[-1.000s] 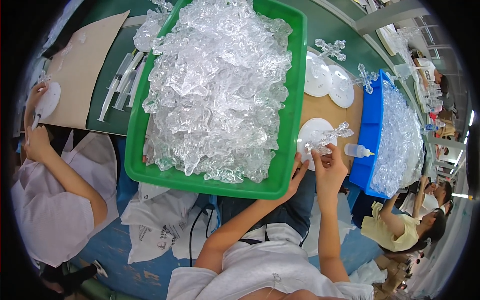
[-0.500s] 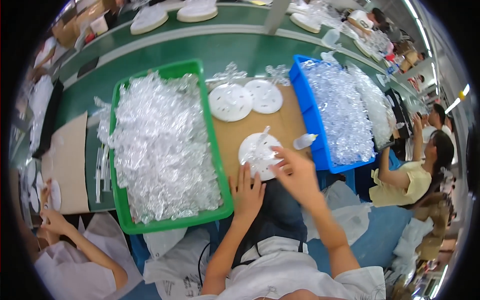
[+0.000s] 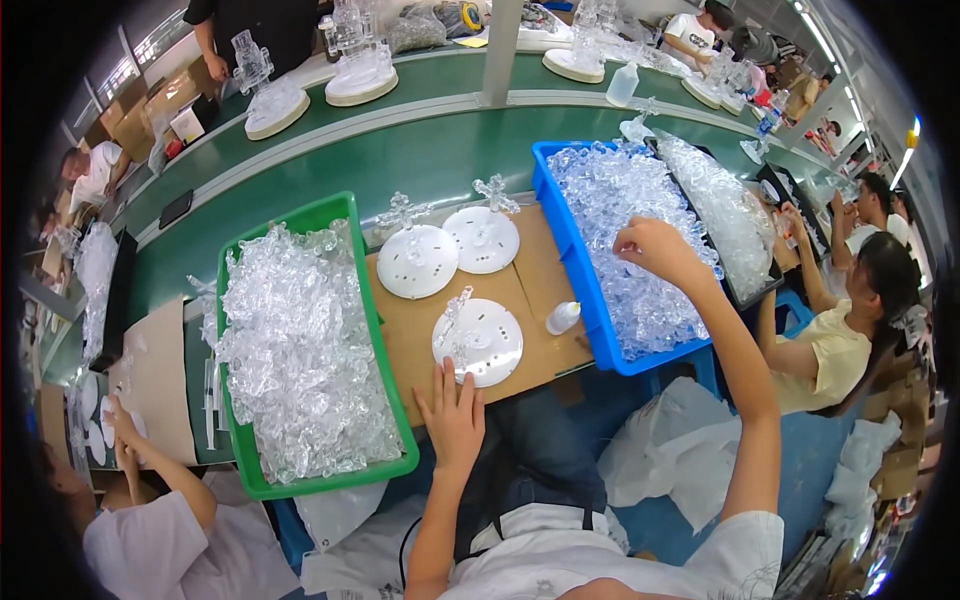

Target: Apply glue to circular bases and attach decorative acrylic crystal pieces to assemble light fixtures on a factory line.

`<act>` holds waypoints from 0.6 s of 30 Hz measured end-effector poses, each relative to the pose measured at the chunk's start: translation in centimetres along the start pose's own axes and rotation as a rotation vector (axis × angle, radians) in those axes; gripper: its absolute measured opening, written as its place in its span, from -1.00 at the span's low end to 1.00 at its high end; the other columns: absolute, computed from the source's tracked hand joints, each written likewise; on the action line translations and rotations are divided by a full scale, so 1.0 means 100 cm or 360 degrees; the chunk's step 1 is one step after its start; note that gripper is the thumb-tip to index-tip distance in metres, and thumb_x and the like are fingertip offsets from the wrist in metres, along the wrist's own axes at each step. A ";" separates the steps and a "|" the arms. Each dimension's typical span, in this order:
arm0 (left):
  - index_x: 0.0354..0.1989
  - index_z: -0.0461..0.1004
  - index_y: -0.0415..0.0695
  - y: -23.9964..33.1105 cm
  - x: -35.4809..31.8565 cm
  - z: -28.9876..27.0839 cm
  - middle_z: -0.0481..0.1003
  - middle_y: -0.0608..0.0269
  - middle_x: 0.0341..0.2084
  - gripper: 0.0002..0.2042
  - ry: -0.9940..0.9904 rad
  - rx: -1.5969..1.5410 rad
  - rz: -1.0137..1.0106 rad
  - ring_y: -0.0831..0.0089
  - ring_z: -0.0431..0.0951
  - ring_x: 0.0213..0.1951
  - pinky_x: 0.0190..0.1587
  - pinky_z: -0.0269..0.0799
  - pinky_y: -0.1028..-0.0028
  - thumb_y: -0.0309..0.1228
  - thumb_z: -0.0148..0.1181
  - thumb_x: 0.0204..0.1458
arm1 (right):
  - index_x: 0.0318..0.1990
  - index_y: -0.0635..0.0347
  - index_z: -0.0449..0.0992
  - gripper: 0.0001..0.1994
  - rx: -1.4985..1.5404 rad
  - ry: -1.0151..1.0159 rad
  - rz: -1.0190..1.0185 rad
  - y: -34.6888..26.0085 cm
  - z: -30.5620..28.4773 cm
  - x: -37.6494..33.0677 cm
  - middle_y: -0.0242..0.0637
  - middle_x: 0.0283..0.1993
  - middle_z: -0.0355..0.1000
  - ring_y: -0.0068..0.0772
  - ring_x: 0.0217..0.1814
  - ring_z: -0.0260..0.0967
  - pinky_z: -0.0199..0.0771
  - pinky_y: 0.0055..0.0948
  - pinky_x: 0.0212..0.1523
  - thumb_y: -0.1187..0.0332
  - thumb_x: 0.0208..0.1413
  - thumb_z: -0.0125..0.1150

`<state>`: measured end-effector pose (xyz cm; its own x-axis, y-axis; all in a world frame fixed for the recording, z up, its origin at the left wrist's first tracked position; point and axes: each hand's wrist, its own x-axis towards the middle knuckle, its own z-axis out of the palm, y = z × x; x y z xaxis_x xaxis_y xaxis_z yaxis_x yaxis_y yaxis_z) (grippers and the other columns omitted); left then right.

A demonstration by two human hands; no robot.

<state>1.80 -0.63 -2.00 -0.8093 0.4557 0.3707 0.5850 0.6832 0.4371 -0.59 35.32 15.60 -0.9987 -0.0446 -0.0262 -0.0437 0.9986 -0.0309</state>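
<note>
A white round disc (image 3: 494,352) with small slots lies on the brown cardboard in front of me, a clear plastic piece (image 3: 457,312) at its left side. My left hand (image 3: 452,418) rests at the disc's near left edge, fingers stretched and apart, fingertips at its rim. Over the blue bin (image 3: 585,270), heaped with small clear plastic pieces (image 3: 640,285), hangs my right hand (image 3: 660,250). Its fingers are curled together; what they hold, if anything, is hidden. Two more white discs, one at left (image 3: 417,262) and one at right (image 3: 482,240), carry clear parts farther back.
Left of the cardboard (image 3: 540,345) stands a green bin (image 3: 385,440) full of clear plastic parts. A small white bottle (image 3: 563,318) is between disc and blue bin. Clear figures on round bases (image 3: 362,85) line the far shelf. Co-workers sit on both sides.
My right hand has left the disc and moved right and up over the blue bin. The left hand stays by the disc. The whole view has shifted, showing more of the far shelf.
</note>
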 end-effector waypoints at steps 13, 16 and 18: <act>-0.04 0.46 -0.20 -0.001 -0.005 0.002 0.15 -0.07 0.25 -0.70 -0.0013 0.0019 0.0050 -0.01 0.15 0.27 0.23 -0.12 -0.20 -0.34 0.08 0.08 | -0.43 0.15 0.56 -0.92 0.0088 0.0234 0.0373 -0.019 0.036 0.003 -0.11 -0.40 0.47 -0.07 -0.23 0.44 0.42 -0.18 -0.19 0.41 -0.13 0.21; -0.03 0.45 -0.20 -0.001 -0.006 0.002 0.15 -0.08 0.25 -0.70 0.0022 0.0010 0.0071 -0.01 0.16 0.26 0.23 -0.12 -0.20 -0.35 0.08 0.08 | -0.40 0.14 0.56 -0.90 0.0077 0.0247 0.0294 -0.015 0.047 0.000 -0.09 -0.38 0.46 -0.05 -0.21 0.44 0.43 -0.15 -0.16 0.44 -0.12 0.16; -0.02 0.45 -0.17 -0.003 -0.005 0.005 0.15 -0.07 0.26 -0.68 0.0032 0.0030 0.0082 0.00 0.16 0.27 0.23 -0.12 -0.19 -0.33 0.08 0.07 | -0.40 0.14 0.56 -0.90 0.0096 0.0280 0.0153 -0.009 0.045 0.003 -0.09 -0.37 0.46 -0.05 -0.20 0.44 0.43 -0.15 -0.15 0.44 -0.12 0.16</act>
<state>2.03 -0.77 -2.76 -0.7767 0.4792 0.4087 0.6246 0.6697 0.4018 -0.69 34.28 11.07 -0.9878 0.0618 0.1427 0.0482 0.9942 -0.0966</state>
